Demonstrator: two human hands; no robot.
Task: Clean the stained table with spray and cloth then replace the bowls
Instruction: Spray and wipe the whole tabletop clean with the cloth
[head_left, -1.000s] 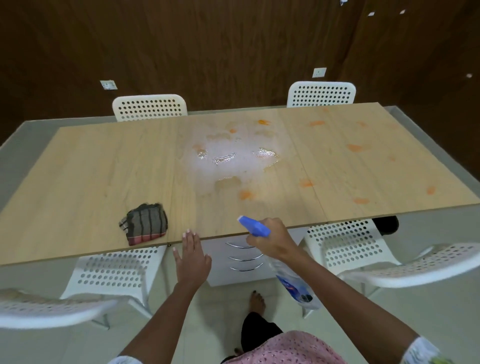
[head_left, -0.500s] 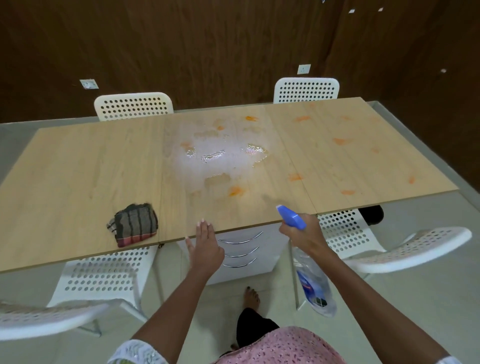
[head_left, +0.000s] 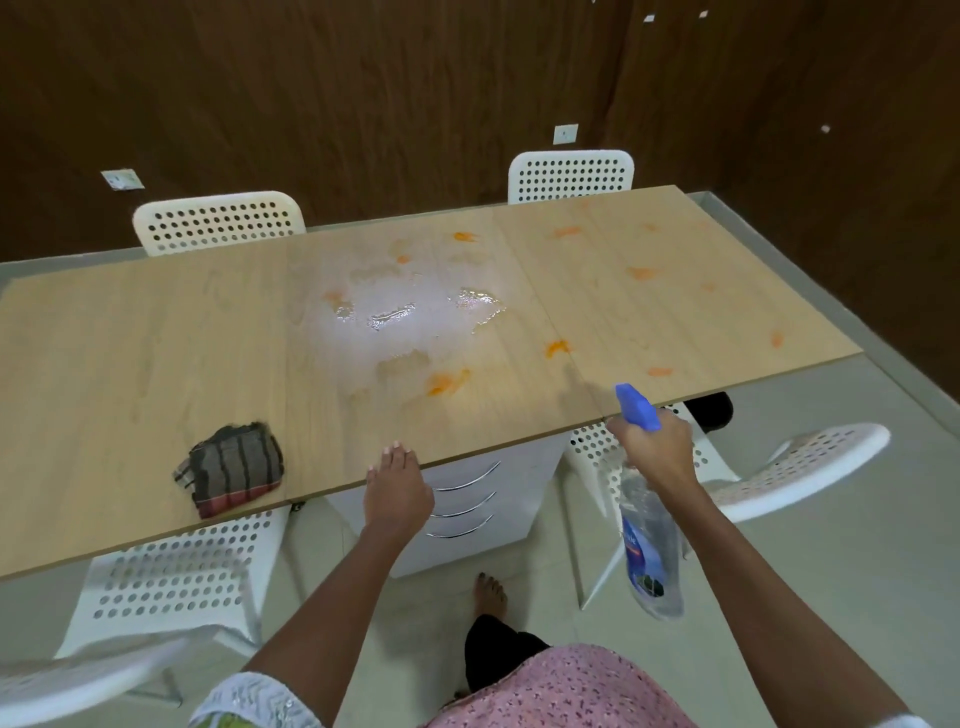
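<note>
The wooden table carries several orange stains, such as one near the front, and a wet foamy patch in its middle. A striped dark cloth lies crumpled near the front edge on the left. My right hand grips a clear spray bottle with a blue nozzle that points over the table's right front edge. My left hand rests with straight fingers on the front edge, right of the cloth. No bowls are in view.
White perforated chairs stand at the far side and at the near side. A white drawer unit sits under the table. My bare foot stands on the tiled floor.
My right hand has carried the spray bottle to the right along the front edge, towards the stained right half. The left hand shifted slightly right on the edge. The cloth lies where it was.
</note>
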